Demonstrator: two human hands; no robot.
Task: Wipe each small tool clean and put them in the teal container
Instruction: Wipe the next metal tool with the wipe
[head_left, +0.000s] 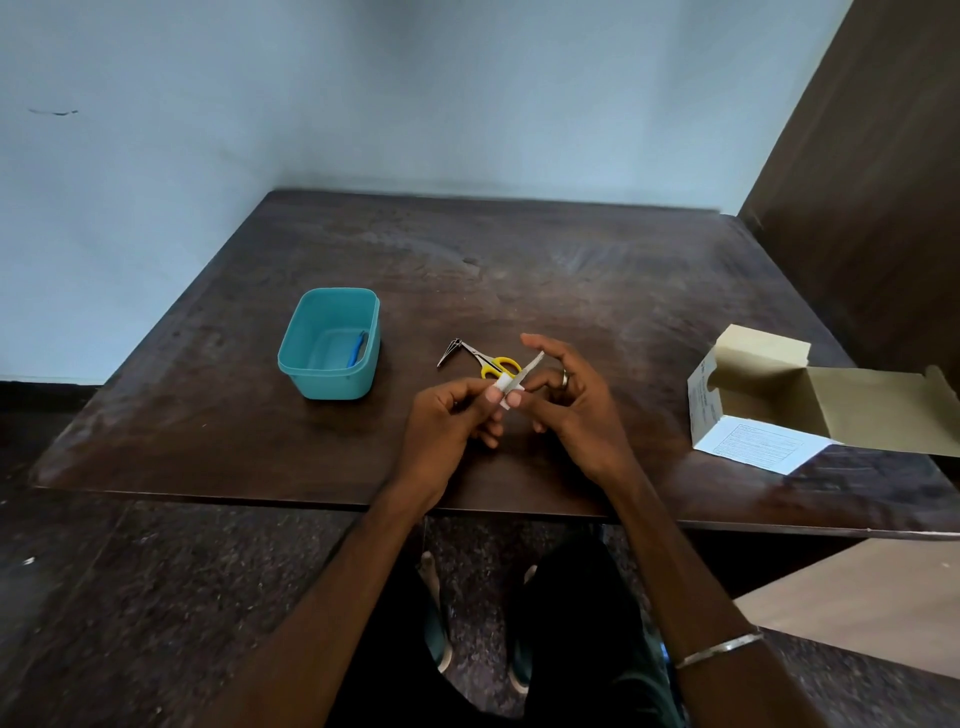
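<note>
Nearest, over the front edge of the counter (322, 478): left hand (447, 421) pinching a small white wipe (503, 385) around the lower end of a thin grey nail file (529, 370), fingertips closed on both. Right hand (576, 400) just beside, fingers loosely spread, apparently steadying the file from behind; whether actually gripping it, cannot tell. File tilted up and away, probably held raised to let the wipe slide along its length.

Just beyond the hands, lying on the counter: yellow-handled scissors (500, 365) and a metal nail clipper (451, 351), touching or nearly so, seemingly waiting their turn within easy reach.

Farther left, well apart from these: teal container (332, 384), open-topped, with one blue tool (357, 349) already inside against the right wall. Judged roughly a quarter done.

Off to the right, an opened cardboard box (753, 410), flap folded out, likely the source of the wipes.
</note>
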